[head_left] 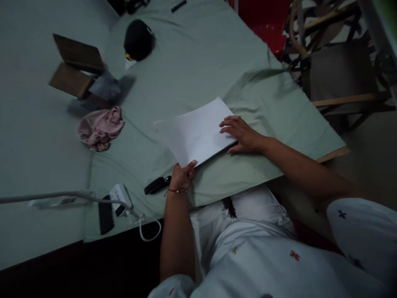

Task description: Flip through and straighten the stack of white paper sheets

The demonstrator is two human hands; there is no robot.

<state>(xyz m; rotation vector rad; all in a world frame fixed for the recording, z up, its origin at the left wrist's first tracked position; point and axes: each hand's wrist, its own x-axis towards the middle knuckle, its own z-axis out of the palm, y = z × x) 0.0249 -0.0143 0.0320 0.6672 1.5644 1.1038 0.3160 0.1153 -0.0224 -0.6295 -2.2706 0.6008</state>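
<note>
White paper, possibly several sheets, lies at an angle over the green cloth near the table's front edge. My left hand grips its near left corner, thumb on top and the other fingers beneath. The left end of the paper looks blurred and lifted. Over the right edge, my right hand has its fingers apart, their tips on or just above the paper; I cannot tell which. Just left of my left hand rests a small black object, which looks like a stapler.
A white power strip with a cable and a black phone-like object are at the table's left. Behind them are a pink cloth, an open cardboard box and a black rounded object. Chairs stand right.
</note>
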